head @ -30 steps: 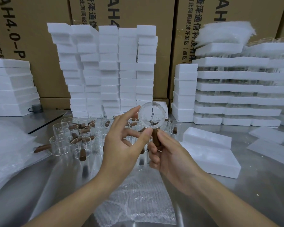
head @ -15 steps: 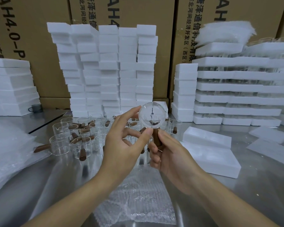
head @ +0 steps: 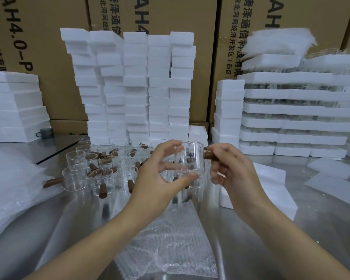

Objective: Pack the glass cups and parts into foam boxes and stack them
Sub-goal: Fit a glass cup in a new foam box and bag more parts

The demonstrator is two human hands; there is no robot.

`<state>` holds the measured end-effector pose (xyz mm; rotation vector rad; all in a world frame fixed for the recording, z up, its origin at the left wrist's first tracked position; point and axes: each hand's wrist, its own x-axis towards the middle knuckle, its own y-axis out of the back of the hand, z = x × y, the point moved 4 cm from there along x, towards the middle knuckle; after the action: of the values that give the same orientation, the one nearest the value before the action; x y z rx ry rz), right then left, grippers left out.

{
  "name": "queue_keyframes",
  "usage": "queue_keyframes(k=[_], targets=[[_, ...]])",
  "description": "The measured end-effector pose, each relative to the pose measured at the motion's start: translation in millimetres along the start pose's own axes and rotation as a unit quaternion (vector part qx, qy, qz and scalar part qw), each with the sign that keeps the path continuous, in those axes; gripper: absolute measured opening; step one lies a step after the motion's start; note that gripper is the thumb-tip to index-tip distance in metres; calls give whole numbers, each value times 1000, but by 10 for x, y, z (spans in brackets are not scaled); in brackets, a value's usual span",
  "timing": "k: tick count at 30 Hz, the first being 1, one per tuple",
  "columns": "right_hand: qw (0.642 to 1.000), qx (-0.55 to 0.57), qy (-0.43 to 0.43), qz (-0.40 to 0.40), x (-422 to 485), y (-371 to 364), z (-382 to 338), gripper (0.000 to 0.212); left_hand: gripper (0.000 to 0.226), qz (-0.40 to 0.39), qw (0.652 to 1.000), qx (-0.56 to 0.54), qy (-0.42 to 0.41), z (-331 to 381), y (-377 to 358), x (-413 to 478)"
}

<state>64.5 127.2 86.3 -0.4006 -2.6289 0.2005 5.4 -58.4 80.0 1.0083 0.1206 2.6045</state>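
Steel table [head: 55,217] stood before cardboard cartons [head: 55,47] and foam stacks [head: 137,87]. Glass cup [head: 190,160] was held off table, above bubble wrap [head: 170,239]. Left hand [head: 156,178] grip curled round cup wall; right hand [head: 232,172] grip pinched wooden handle [head: 208,155]. Half second earlier, cup's round end faced camera, handle down; since then it was turned side-on, handle pointing right. Inspection probably over; wrapping, then foam box [head: 271,178], likely next. Loose cups [head: 101,170] waited behind.

Left hand [head: 158,174] cupped, fingers curled; right hand [head: 233,172] pinching, both raised.
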Motion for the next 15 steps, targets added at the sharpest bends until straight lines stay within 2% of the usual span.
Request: queue_keyframes(k=[4,6,10,12,15], targets=[[999,-17,27,-24,-33,-32,20,49,68,12,1000,-27,5,-20,25,25],[996,-66,48,-40,-73,-68,31,57,66,18,998,-60,24,-46,35,44],[976,-181,77,-90,-131,-168,79,59,64,2,994,-97,46,-59,31,59],[976,-177,81,-95,-141,-191,81,52,64,-10,992,-115,54,-66,26,63],[979,-173,81,-74,-127,-176,44,53,71,-30,991,-113,63,-79,15,61]])
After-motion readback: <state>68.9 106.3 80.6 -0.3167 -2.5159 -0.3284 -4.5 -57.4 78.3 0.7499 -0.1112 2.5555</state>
